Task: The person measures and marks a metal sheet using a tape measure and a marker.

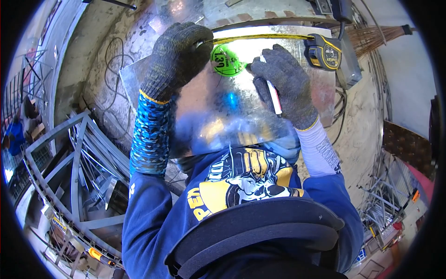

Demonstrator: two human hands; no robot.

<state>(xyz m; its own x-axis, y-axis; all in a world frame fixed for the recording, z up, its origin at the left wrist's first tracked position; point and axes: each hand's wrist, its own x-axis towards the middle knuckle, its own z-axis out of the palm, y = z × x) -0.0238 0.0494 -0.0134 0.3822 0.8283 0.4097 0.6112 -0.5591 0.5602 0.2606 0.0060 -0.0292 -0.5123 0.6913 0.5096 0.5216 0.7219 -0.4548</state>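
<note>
A shiny metal sheet lies in front of my body, with a round green sticker marked 1.30 on it. My left hand, in a dark knit glove, pinches the end of a yellow tape blade. The blade stretches across the sheet, above the sticker, to the yellow-and-black tape measure resting at the sheet's upper right. My right hand, gloved too, is closed around a white marker. Its dark tip points left, close to the sticker's right edge.
A grey metal frame with thin metal bars stands at the lower left. Cables lie on the floor left of the sheet. A straw broom lies at the upper right, and more metal stands sit at the lower right.
</note>
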